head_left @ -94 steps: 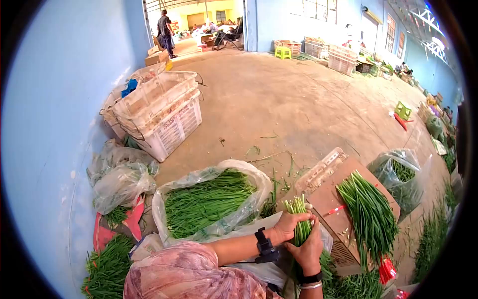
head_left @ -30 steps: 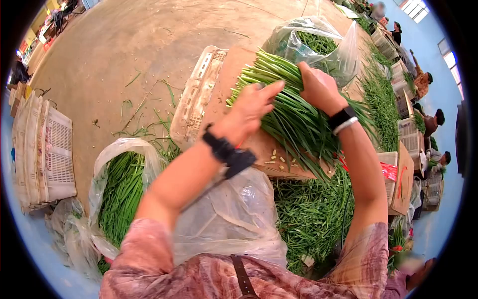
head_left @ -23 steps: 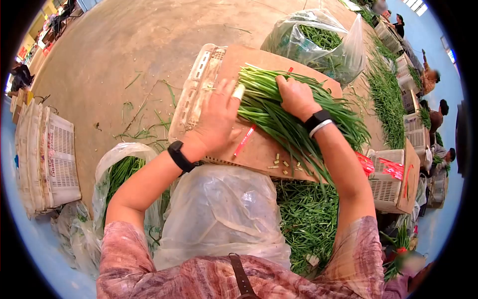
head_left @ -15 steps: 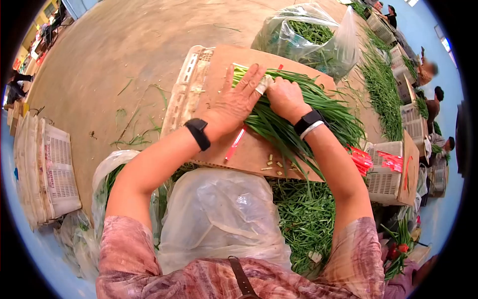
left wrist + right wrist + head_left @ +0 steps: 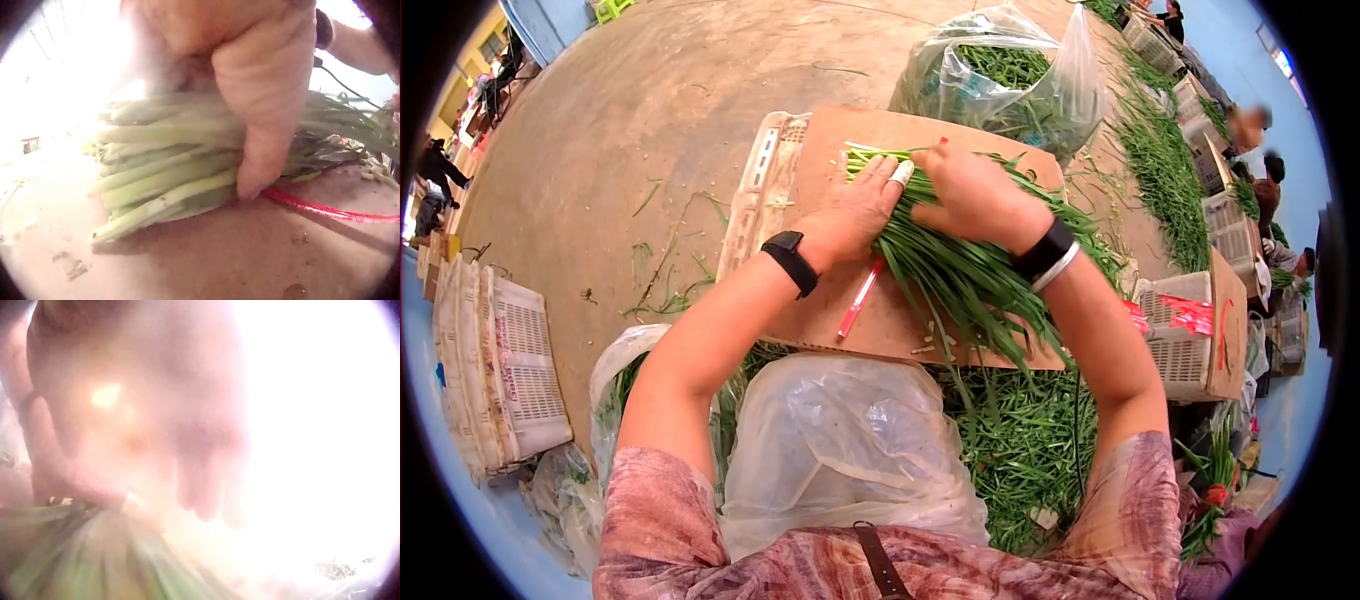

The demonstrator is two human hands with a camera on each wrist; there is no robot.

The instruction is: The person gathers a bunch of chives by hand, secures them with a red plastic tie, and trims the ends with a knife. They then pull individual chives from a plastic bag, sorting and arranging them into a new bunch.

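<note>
A bunch of long green stalks (image 5: pixel 960 240) lies across a brown board (image 5: pixel 815 290), pale cut ends toward the left. My left hand (image 5: pixel 855 215) grips it near those ends; in the left wrist view the hand (image 5: pixel 250 81) lies over the stalks (image 5: pixel 169 169), thumb down their near side. My right hand (image 5: pixel 980 200) is over the bunch, thumb apart from the fingers, holding nothing; the right wrist view shows this hand (image 5: pixel 144 425) blurred and glaring above the leaves (image 5: pixel 94 562). A red strip (image 5: pixel 861 300) runs beneath the bunch; in the left wrist view the strip (image 5: pixel 337 214) reaches the thumb.
A clear bag of greens (image 5: pixel 1005 100) stands beyond the board. Loose greens (image 5: pixel 1020 450) lie at the near right, beside plastic sheeting (image 5: pixel 845 440) before my body. White crates (image 5: pixel 525 370) are stacked at left; another crate (image 5: pixel 1175 345) with red strips stands at right.
My right hand has let go of the bunch, and its thumb has spread from the fingers. Since about a second ago, my left hand has come onto the pale ends and stays there.
</note>
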